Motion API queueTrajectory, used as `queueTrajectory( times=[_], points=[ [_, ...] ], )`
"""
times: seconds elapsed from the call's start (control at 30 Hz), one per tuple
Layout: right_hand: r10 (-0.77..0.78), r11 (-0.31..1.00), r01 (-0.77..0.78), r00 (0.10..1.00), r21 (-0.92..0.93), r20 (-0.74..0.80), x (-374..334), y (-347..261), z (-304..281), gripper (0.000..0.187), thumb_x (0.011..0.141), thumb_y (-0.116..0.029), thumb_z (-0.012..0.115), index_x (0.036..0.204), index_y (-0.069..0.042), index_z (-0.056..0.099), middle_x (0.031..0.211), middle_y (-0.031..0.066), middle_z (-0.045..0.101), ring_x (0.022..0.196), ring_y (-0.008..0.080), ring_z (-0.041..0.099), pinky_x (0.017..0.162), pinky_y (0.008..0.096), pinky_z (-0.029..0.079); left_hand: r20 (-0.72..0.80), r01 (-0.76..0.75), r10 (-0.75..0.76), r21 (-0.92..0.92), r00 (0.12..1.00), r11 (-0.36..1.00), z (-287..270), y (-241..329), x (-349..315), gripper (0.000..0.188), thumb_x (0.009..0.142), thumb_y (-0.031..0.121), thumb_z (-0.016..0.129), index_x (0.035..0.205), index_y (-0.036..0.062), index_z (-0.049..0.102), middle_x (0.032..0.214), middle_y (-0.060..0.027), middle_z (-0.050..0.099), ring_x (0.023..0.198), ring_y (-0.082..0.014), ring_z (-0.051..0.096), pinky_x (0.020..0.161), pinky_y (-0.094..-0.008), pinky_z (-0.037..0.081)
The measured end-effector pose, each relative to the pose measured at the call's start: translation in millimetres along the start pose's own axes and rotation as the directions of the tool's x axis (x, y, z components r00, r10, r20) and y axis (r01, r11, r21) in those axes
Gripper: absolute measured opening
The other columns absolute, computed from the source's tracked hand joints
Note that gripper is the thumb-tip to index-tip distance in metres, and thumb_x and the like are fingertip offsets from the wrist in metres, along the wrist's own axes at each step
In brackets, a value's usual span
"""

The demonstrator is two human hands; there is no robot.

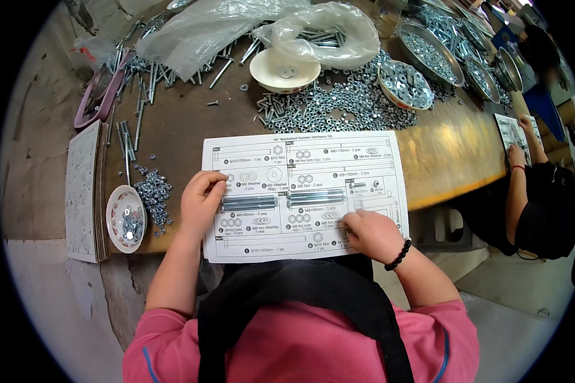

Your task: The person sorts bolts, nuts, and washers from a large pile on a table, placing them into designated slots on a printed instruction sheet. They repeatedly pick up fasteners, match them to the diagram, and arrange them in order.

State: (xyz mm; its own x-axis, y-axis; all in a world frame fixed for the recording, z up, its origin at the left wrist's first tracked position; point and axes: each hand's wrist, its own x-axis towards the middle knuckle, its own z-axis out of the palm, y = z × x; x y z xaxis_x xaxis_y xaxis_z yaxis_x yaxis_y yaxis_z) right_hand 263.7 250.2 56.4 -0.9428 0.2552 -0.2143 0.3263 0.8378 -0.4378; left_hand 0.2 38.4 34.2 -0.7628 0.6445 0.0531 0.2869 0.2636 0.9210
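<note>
A white printed card [262, 153] with outline drawings of hardware lies before me at the table's front edge. Two rows of long bolts [249, 203] rest side by side across its middle. Over the card's left side, my left hand [203, 198] is closed, with thumb and forefinger together beside a drawn nut. My right hand [372, 235], a black bead bracelet [398, 255] at its wrist, is closed low on the card's right side, just below the right row of bolts. Whatever either hand may hold is hidden.
Loose nuts [338, 102] spread behind the card, beside bowls of washers [406, 86] and plastic bags [326, 32] over bolts. At left stand a small bowl [126, 220], a nut pile [153, 195] and stacked cards [83, 191]. Another person's hands [521, 143] work at right.
</note>
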Motion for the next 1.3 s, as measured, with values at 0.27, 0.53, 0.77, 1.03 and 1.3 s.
queueTrajectory(
  times=[0.27,0.53,0.77,1.03,1.3],
  points=[
    [0.136,0.947,-0.086,0.980,0.310,-0.144,22,18,-34,0.021,0.077,-0.015,0.063,0.094,-0.005,0.058,0.078,0.0115,0.059,0.070,0.0276,0.058,0.062,0.0353,0.046,0.040,-0.269,0.266,0.179,0.963,0.946,14,33,41,0.026,0.077,0.005,0.060,0.103,0.0024,0.058,0.090,-0.0086,0.058,0.082,-0.0188,0.056,0.074,-0.0285,0.045],
    [0.273,0.780,-0.070,0.932,0.622,-0.238,37,48,-27,0.017,0.080,-0.011,0.063,0.093,-0.002,0.058,0.066,0.0027,0.054,0.059,0.0092,0.049,0.055,0.0244,0.042,-0.005,-0.147,0.163,0.408,0.987,0.901,49,48,164,0.045,0.080,0.028,0.061,0.114,0.0006,0.050,0.082,-0.0071,0.057,0.077,-0.0174,0.057,0.069,-0.0286,0.046],
    [0.269,0.751,-0.079,0.943,0.656,-0.195,37,52,-19,0.016,0.081,-0.011,0.062,0.092,0.000,0.059,0.071,0.0056,0.059,0.062,0.0104,0.054,0.058,0.0241,0.044,0.138,0.520,-0.506,-0.103,0.851,0.848,68,29,215,0.025,0.078,0.019,0.050,0.087,-0.0039,0.056,0.067,-0.0087,0.059,0.051,-0.0163,0.053,0.042,-0.0290,0.041],
    [0.254,0.710,-0.061,0.952,0.702,-0.174,29,54,-20,0.014,0.081,-0.007,0.061,0.093,0.000,0.059,0.071,0.0018,0.056,0.063,0.0070,0.052,0.057,0.0221,0.043,0.001,-0.070,0.089,0.632,0.996,0.772,-37,32,197,0.032,0.076,0.020,0.046,0.095,-0.0003,0.062,0.093,-0.0241,0.061,0.089,-0.0385,0.058,0.081,-0.0449,0.044],
    [0.237,0.708,-0.059,0.959,0.703,-0.158,31,37,-29,0.015,0.080,-0.007,0.062,0.093,0.000,0.059,0.072,0.0016,0.056,0.063,0.0070,0.051,0.058,0.0221,0.043,-0.055,-0.022,0.241,0.953,0.969,0.304,-94,35,154,0.036,0.077,0.015,0.049,0.112,0.0065,0.052,0.074,-0.0171,0.063,0.067,-0.0347,0.061,0.062,-0.0454,0.048]
  ],
)
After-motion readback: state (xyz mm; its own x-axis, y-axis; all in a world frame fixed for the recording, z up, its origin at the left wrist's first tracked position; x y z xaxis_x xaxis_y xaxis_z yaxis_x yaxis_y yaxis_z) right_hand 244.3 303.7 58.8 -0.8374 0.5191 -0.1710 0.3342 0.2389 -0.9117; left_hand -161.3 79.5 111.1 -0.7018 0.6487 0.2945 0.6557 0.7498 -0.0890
